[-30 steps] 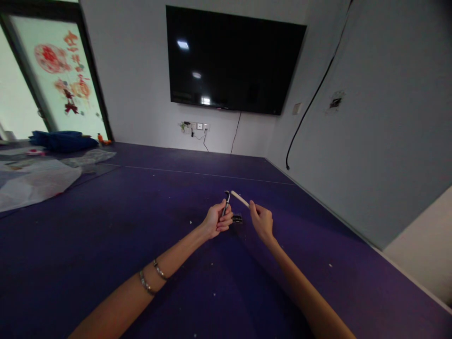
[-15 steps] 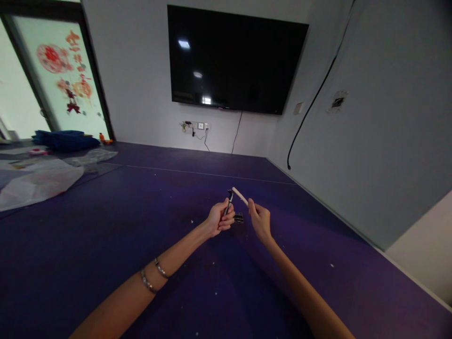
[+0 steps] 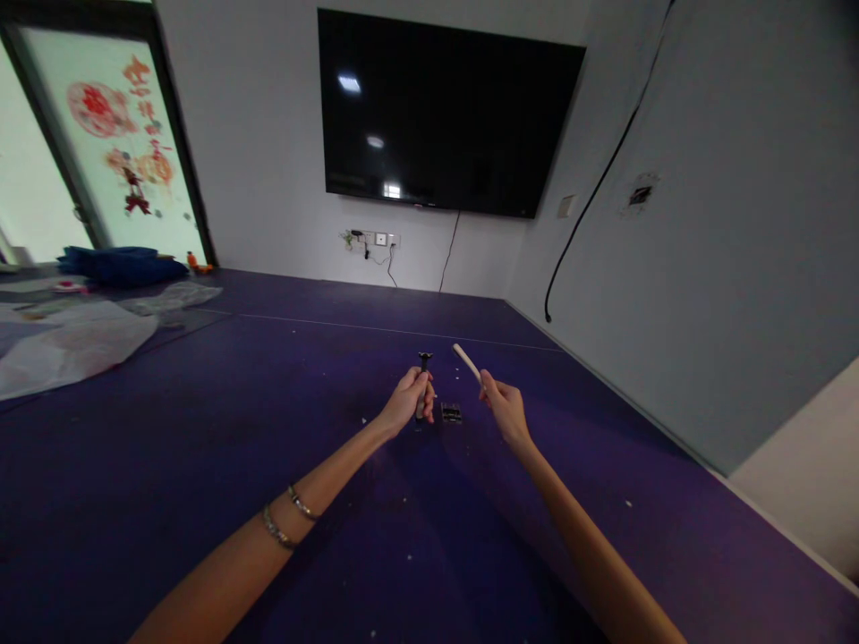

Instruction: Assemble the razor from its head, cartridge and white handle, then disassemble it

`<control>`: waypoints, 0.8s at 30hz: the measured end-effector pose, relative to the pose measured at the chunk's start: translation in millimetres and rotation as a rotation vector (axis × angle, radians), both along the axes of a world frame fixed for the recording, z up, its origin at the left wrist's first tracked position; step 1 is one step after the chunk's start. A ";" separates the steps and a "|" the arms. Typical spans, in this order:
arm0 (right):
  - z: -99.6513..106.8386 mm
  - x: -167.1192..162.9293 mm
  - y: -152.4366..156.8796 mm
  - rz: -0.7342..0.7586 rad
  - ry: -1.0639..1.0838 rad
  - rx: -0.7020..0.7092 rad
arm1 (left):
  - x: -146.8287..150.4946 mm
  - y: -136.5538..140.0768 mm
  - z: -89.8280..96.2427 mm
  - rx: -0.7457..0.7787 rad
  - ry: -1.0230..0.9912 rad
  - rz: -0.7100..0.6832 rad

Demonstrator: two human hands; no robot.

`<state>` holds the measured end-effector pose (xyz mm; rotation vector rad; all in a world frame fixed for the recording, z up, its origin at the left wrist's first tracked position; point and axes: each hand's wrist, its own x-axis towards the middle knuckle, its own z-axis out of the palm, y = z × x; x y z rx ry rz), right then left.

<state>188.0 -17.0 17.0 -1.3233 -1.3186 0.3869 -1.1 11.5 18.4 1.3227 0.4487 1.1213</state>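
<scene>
My left hand (image 3: 406, 400) is closed around the grey handle of a razor (image 3: 425, 357), whose dark T-shaped head points up. In my right hand (image 3: 505, 407) is a slim pale stick (image 3: 468, 362) that looks like a toothbrush, gripped at its lower end and tilted up to the left. Its bristles, if any, are too small to make out. The razor head and the stick's tip are apart. Between and just below the hands, a small dark case (image 3: 452, 413) with a clear edge lies on the purple surface (image 3: 429, 555).
White specks dot the purple surface around the hands. Clear plastic sheeting (image 3: 80, 349) and a dark blue cloth bundle (image 3: 121, 266) lie at the left. A black cable (image 3: 594, 197) hangs along the right wall. A television (image 3: 449, 112) is mounted on the far wall.
The razor and stick have moved apart: my left hand went slightly left with the razor, now more upright, and my right hand slightly right. The small case is more visible.
</scene>
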 end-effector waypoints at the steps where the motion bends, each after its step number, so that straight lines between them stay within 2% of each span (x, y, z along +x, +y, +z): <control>1: 4.9 1.7 -0.8 0.021 -0.005 -0.003 | -0.9 1.3 0.6 0.024 0.029 0.024; 4: 24.1 8.2 -6.9 0.080 -0.040 0.003 | -6.4 5.0 5.2 0.172 0.186 0.134; 8: 50.8 19.7 -20.4 0.125 -0.189 -0.018 | -17.6 8.7 10.1 0.503 0.426 0.269; 10: 60.2 24.6 -26.6 0.118 -0.263 -0.042 | -22.6 10.2 9.5 0.607 0.546 0.298; 17: 69.3 19.8 -36.6 0.130 -0.399 -0.103 | -28.6 13.6 3.2 0.769 0.754 0.348; 20: 67.9 13.9 -37.1 0.142 -0.412 -0.084 | -29.2 12.9 4.8 0.838 0.755 0.362; 24: 68.8 12.4 -38.7 0.229 -0.504 -0.109 | -30.2 10.8 8.5 0.923 0.702 0.306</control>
